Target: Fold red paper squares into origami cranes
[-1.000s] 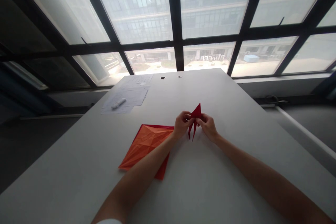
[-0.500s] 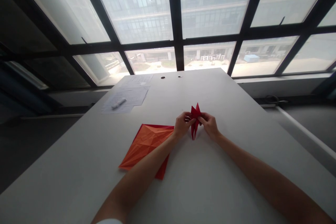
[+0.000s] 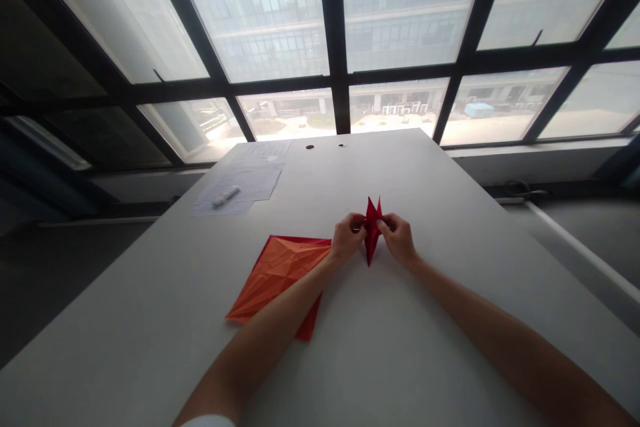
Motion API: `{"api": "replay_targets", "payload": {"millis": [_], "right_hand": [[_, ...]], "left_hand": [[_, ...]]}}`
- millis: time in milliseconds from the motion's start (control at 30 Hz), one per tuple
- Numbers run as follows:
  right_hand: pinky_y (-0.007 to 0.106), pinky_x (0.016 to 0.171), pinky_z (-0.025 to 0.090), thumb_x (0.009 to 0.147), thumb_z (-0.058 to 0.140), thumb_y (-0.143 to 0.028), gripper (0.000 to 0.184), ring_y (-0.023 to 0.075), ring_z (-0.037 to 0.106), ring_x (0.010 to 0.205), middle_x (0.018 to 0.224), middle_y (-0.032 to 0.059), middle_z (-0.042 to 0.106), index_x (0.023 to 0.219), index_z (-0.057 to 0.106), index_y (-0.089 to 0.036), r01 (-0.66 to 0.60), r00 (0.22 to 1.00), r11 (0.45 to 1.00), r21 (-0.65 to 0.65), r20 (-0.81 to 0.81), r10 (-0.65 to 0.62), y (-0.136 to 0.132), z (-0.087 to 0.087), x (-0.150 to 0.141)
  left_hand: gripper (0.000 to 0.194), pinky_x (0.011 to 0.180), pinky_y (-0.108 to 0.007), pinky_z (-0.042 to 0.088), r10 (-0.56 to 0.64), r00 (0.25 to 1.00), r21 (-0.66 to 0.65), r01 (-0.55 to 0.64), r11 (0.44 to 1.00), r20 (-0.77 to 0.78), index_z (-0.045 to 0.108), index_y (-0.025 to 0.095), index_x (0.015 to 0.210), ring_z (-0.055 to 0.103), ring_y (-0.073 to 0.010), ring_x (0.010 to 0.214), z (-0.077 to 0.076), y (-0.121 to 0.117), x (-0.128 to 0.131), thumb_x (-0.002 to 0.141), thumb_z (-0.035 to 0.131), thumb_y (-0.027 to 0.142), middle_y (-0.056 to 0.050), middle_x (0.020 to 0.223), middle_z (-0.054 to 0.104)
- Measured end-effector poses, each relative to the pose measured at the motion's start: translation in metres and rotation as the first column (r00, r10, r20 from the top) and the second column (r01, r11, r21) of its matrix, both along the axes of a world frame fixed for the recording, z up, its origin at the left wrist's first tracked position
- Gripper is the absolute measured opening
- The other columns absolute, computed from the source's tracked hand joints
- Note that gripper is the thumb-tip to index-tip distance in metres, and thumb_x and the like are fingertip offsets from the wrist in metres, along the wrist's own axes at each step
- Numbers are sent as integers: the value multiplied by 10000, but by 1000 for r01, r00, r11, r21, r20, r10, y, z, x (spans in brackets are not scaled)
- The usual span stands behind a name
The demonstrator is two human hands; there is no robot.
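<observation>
Head view: folded red paper [image 3: 372,232] upright between both hands.
Left hand [image 3: 347,238]: clamped on its left side.
Right hand [image 3: 399,238]: clamped on its right side.
Creased orange paper [image 3: 277,273]: just left of the left hand.

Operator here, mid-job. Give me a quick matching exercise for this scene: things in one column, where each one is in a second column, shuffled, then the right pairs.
Things:
1. folded red paper
2. creased orange paper sheet
3. white pen

Places:
A. lying on printed sheets on the far left part of the table
B. lying on the table, partly under the left forearm
C. held upright between the left hand and the right hand

Pairs: 1-C; 2-B; 3-A
</observation>
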State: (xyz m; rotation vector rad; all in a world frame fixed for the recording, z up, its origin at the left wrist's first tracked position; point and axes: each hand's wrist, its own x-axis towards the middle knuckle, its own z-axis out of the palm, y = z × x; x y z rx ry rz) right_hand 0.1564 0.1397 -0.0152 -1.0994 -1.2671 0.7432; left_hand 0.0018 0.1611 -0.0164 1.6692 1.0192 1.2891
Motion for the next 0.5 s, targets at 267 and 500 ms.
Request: {"api": "replay_targets", "payload": {"millis": [267, 500], "right_hand": [[258, 513, 433, 824, 623, -348, 189, 142, 554, 538, 638, 9, 648, 765, 663, -172, -99, 994, 995, -18, -36, 98, -1, 2, 0], [316, 603, 501, 824, 659, -400, 261, 203, 624, 705, 812, 68, 679, 930, 663, -161, 105, 994, 994, 13, 36, -105, 5, -4, 2]], "left_hand": [[128, 597, -234, 511, 46, 998, -36, -44, 998, 34, 670, 154, 905, 663, -151, 669, -1, 5, -2, 820, 655, 248, -49, 774, 711], [114, 647, -247, 506, 112, 991, -9, -112, 994, 76, 654, 167, 799, 642, -160, 731, 6, 0, 0, 814, 643, 279, -32, 781, 683]]}}
